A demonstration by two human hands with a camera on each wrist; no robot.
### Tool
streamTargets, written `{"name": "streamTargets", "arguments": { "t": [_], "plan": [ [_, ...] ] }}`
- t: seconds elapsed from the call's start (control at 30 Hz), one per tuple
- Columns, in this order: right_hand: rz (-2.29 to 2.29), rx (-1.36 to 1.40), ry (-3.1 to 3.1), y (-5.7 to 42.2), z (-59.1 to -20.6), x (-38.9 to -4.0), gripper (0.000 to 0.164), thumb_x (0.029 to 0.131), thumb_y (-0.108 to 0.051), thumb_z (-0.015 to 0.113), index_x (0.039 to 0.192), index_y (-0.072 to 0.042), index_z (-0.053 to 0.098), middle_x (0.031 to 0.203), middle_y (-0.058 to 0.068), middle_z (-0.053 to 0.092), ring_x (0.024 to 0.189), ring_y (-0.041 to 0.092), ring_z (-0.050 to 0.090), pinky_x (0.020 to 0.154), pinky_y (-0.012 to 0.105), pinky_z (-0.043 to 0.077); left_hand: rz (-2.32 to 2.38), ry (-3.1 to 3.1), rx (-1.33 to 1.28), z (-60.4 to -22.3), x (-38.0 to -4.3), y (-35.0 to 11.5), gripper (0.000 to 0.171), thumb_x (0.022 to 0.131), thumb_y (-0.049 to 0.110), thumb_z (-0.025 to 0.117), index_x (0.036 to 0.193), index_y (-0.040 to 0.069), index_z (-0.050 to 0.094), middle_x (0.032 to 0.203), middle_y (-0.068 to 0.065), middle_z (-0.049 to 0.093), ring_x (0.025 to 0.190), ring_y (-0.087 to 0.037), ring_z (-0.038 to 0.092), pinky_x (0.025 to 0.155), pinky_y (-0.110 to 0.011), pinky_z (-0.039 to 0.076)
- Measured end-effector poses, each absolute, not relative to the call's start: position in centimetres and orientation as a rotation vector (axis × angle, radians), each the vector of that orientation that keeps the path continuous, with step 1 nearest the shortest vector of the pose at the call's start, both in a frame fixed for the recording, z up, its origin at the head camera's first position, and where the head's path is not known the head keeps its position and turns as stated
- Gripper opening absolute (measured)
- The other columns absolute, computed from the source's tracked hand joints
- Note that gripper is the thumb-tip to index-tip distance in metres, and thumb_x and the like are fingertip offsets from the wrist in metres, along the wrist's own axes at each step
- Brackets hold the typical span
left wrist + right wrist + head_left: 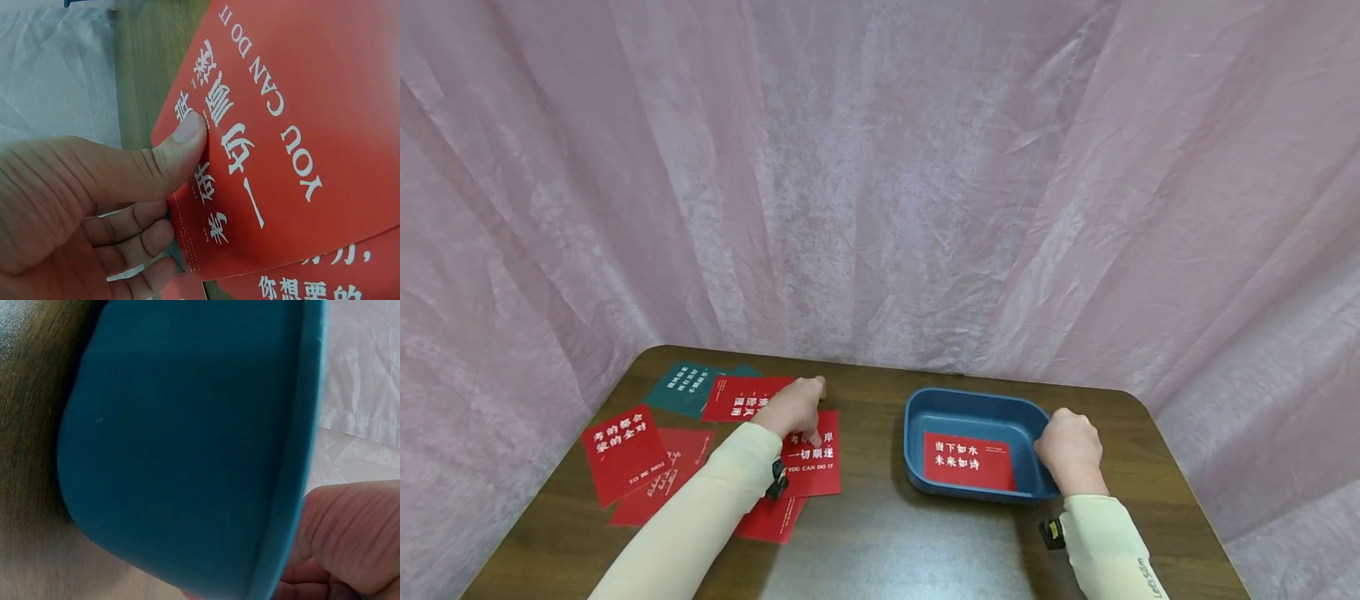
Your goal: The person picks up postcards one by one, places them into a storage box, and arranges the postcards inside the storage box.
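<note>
My left hand [793, 408] pinches a red card [814, 479] printed with white characters and "YOU CAN DO IT". In the left wrist view the thumb lies on the printed face of this card [281, 150], with the other fingers at or behind its edge. Another red card [775, 521] lies partly beneath it. At the right, my right hand [1070, 450] grips the right-hand rim of a blue plastic bin [966, 415]. Inside lies one red card [958, 477] with white writing. In the right wrist view the outer wall of the bin [181, 437] hides most of the fingers.
Several more cards lie at the table's left: a red card [628, 458] over another red card [688, 446], a dark green card [681, 387], and a red card [726, 396] overlapping the green. A pink curtain [880, 208] hangs behind the wooden table [861, 417].
</note>
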State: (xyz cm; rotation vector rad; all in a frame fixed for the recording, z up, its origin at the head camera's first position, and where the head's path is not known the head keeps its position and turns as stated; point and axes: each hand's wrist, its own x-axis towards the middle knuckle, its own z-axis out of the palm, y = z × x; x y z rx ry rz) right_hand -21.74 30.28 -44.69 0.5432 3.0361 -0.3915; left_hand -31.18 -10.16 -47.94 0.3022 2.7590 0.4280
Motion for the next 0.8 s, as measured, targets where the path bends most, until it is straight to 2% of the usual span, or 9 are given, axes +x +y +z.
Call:
{"name": "streamTargets", "arguments": {
  "t": [0.2, 0.47, 0.8],
  "plan": [
    [-0.392, 0.543, 3.04, 30.22, -44.7, -21.78, 0.028, 0.076, -0.012, 0.062, 0.091, 0.012, 0.058, 0.077, 0.029, 0.062, 0.06, 0.036, 0.059, 0.049, 0.047, 0.05, 0.448, 2.716, 0.248, -48.21, -31.77, -10.12, 0.069, 0.053, 0.02, 0.091, 0.112, 0.008, 0.058, 0.109, -0.009, 0.06, 0.089, -0.02, 0.056, 0.076, -0.037, 0.052],
    [-0.385, 0.546, 3.042, 30.19, -44.82, -21.76, 0.028, 0.076, -0.012, 0.061, 0.09, 0.012, 0.058, 0.077, 0.03, 0.061, 0.061, 0.036, 0.059, 0.048, 0.046, 0.05, 0.493, 2.677, 0.243, -48.5, -31.89, -10.67, 0.055, 0.055, 0.022, 0.09, 0.098, 0.009, 0.058, 0.092, -0.005, 0.058, 0.079, -0.019, 0.055, 0.064, -0.033, 0.051],
    [-0.387, 0.548, 3.036, 30.15, -44.75, -21.72, 0.028, 0.076, -0.011, 0.062, 0.091, 0.012, 0.058, 0.077, 0.029, 0.062, 0.06, 0.036, 0.059, 0.048, 0.045, 0.049, 0.523, 2.652, 0.229, -48.75, -32.13, -10.89, 0.058, 0.055, 0.023, 0.09, 0.099, 0.011, 0.055, 0.092, -0.005, 0.057, 0.082, -0.02, 0.055, 0.064, -0.033, 0.051]
  ]
}}
